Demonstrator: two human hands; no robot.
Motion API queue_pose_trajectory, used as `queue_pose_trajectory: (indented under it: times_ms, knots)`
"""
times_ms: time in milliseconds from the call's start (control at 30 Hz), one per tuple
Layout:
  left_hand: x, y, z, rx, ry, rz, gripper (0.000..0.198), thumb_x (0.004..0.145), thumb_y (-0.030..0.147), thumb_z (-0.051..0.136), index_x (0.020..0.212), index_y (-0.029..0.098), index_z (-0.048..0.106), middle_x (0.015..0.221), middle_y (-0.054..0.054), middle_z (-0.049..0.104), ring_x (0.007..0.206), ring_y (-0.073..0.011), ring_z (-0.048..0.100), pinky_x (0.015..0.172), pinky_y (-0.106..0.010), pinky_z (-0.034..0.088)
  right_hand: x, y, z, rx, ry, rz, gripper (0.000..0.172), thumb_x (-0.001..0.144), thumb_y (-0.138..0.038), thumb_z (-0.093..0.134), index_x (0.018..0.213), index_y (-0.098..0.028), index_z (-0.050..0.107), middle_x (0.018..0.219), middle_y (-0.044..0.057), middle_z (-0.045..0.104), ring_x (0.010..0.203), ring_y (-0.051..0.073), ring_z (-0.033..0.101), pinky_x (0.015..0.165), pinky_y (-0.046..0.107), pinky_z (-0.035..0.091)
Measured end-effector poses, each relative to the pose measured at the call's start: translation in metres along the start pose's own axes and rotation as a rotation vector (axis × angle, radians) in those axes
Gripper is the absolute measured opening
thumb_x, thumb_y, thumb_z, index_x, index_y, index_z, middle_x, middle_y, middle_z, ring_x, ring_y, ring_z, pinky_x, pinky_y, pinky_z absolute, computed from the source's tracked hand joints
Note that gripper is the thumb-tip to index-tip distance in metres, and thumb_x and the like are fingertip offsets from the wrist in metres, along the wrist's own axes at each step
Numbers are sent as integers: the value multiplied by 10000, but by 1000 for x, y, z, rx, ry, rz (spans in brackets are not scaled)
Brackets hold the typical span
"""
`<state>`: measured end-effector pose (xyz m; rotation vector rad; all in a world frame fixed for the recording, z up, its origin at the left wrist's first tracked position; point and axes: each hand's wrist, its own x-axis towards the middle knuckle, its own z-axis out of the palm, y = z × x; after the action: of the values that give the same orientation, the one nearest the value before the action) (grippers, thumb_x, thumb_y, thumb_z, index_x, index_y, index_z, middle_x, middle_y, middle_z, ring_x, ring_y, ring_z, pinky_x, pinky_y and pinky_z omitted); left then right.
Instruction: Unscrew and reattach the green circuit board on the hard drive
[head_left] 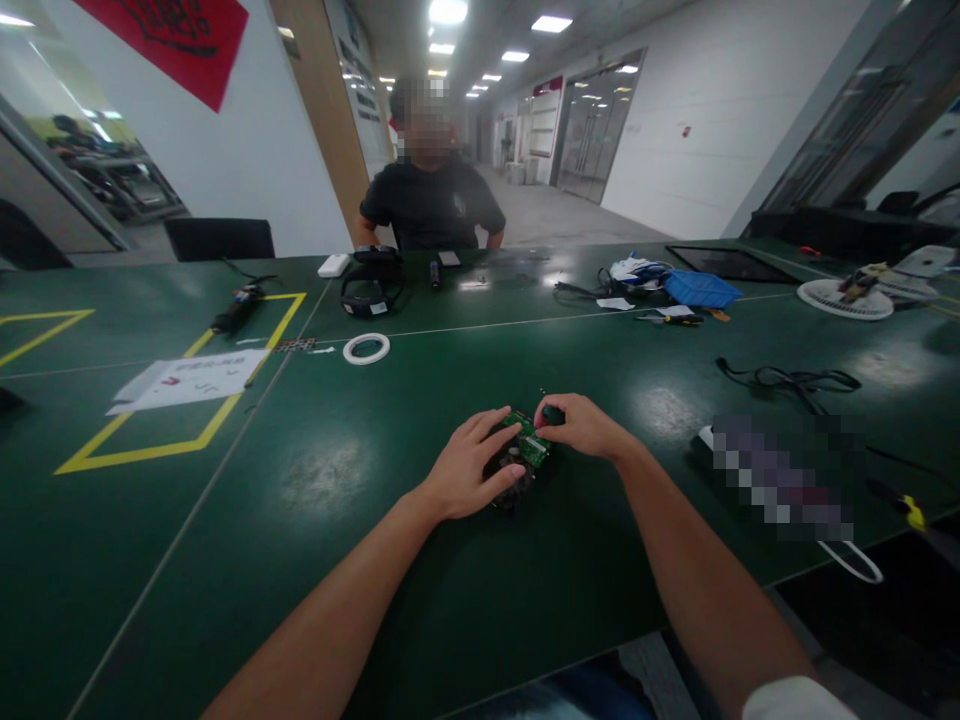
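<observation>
A small device with a green circuit board and a dark, rounded lower part lies on the green table. My left hand rests over its left side, fingers spread and thumb on the dark part. At the board's upper right edge, my right hand has its thumb and fingers pinched together. Whatever sits between those fingertips is too small to make out. A dark, rounded bit shows just beside them.
Beyond my hands lies a white ring. Paper sheets are at the left, a blue basket and black cable at the right. A blurred-out object is near my right forearm. A person sits opposite.
</observation>
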<state>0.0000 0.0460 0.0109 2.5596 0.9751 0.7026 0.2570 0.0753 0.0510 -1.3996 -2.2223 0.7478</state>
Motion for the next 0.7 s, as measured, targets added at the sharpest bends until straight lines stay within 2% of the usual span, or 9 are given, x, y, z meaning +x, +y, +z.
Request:
queue_pose_trajectory:
  times_ms: [200, 367, 533, 700]
  knots:
    - [-1, 1, 0, 54, -59, 26, 657, 932, 602, 544, 1504, 291, 459, 1609, -44, 364, 1487, -371, 274, 1181, -595, 301, -1, -1, -3, -4, -8, -14, 99, 794, -265, 701, 876, -217, 728, 898, 9, 726, 838, 167, 647, 769, 269, 464]
    - [-1, 4, -1, 49, -78, 48, 730, 922, 648, 527, 1532, 264, 413, 1588, -68, 399, 1492, -354, 274, 1188, -592, 291, -2, 12, -10, 18, 132, 61, 127, 837, -299, 653, 901, -212, 718, 917, 22, 727, 854, 176, 650, 771, 286, 480]
    - [-1, 9, -1, 61, -100, 79, 729, 907, 655, 548, 1524, 288, 422, 1576, -64, 419, 1483, -356, 296, 1189, -589, 283, 2, 26, -3, 16, 169, 138, 142, 815, -334, 680, 872, -209, 716, 878, 26, 722, 817, 179, 648, 733, 286, 492]
    - [-3, 14, 4, 101, -77, 80, 817, 869, 708, 563, 1536, 267, 401, 1578, -100, 407, 1483, -368, 294, 1205, -591, 245, 11, 36, 7, 224, 343, 247, 255, 854, -295, 612, 1091, -209, 653, 876, 20, 704, 745, 156, 657, 696, 289, 534]
